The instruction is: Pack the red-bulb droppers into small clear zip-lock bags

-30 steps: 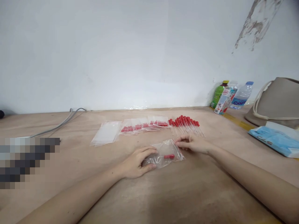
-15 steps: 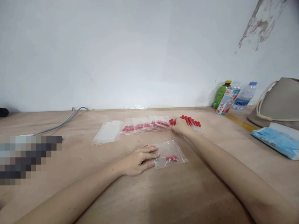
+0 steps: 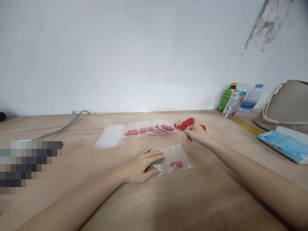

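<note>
My left hand (image 3: 145, 165) lies with its fingers apart on the left end of a clear zip bag (image 3: 166, 171), pressing it to the table. Inside that bag is a dropper with a red rubber bulb (image 3: 177, 163). Further back, my right hand (image 3: 197, 132) is closed at the row of loose red-bulbed droppers (image 3: 183, 125), gripping at least one whose thin clear tube points down below the fingers. How many it grips I cannot tell. The hand hides part of the row.
Several bags of droppers (image 3: 150, 125) overlap at the back, left of the loose row. Beside them lies a stack of flat bags (image 3: 109, 137). Bottles (image 3: 250, 101), a beige bag (image 3: 286, 106) and a blue tissue pack (image 3: 282, 144) stand right. A grey cable (image 3: 64, 124) runs left.
My right hand has shifted right along the loose droppers, uncovering the left part of the row and covering more of the right part. My left hand stays on the bag.
</note>
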Motion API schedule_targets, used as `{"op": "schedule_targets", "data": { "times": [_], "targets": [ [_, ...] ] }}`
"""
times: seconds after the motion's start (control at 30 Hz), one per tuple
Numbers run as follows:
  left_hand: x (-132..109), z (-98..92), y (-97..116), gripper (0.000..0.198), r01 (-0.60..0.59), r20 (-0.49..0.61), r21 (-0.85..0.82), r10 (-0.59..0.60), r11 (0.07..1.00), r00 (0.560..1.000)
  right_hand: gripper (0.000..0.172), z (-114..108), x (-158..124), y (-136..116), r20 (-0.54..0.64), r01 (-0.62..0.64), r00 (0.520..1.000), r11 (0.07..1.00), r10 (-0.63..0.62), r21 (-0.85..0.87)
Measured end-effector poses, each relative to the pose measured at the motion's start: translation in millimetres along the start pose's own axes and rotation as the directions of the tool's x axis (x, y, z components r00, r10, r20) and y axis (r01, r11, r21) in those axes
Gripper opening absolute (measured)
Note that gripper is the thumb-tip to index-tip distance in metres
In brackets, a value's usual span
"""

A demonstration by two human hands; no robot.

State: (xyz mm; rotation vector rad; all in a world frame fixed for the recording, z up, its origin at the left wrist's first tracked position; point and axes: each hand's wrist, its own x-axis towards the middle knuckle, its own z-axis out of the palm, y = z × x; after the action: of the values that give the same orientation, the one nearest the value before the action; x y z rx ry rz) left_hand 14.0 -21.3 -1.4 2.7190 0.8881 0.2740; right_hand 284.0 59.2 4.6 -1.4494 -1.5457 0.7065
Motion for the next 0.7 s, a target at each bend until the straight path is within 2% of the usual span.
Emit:
{"op": "schedule_targets", "data": {
  "times": [0.07,0.17,0.27,0.47,0.53,0.6,0.7],
  "targets": [
    [0,0.4,-1,0.049,-0.006,-0.007,-0.001,0.006,1.000,1.000,0.077,-2,-20,11,-0.025,-0.031,0.999,0.980,0.037,0.196],
    [0,1.4,-1,0.050,-0.014,-0.014,-0.003,0.014,1.000,1.000,0.080,2,-44,21,-0.093,-0.056,0.991,0.931,0.095,0.361],
    [1,2.3,-2,0.051,-0.022,-0.012,-0.006,0.022,1.000,1.000,0.069,8,-56,20,-0.076,-0.092,0.987,0.879,0.144,0.467],
    [0,3.8,-3,0.052,-0.011,-0.026,-0.018,0.011,1.000,1.000,0.032,13,-61,17,0.063,-0.206,0.975,0.750,0.215,0.629],
    [0,3.5,-3,0.052,-0.007,-0.028,-0.018,0.007,1.000,1.000,0.025,11,-61,20,0.117,-0.237,0.970,0.714,0.214,0.659],
    [-1,2.9,-2,0.051,-0.003,-0.031,-0.022,0.003,1.000,1.000,0.023,8,-61,23,0.185,-0.272,0.962,0.720,0.199,0.639],
    [-1,2.6,-1,0.051,-0.002,-0.037,-0.029,0.001,1.000,0.999,0.025,-2,-60,26,0.325,-0.282,0.936,0.834,0.133,0.473]
  ]
}}
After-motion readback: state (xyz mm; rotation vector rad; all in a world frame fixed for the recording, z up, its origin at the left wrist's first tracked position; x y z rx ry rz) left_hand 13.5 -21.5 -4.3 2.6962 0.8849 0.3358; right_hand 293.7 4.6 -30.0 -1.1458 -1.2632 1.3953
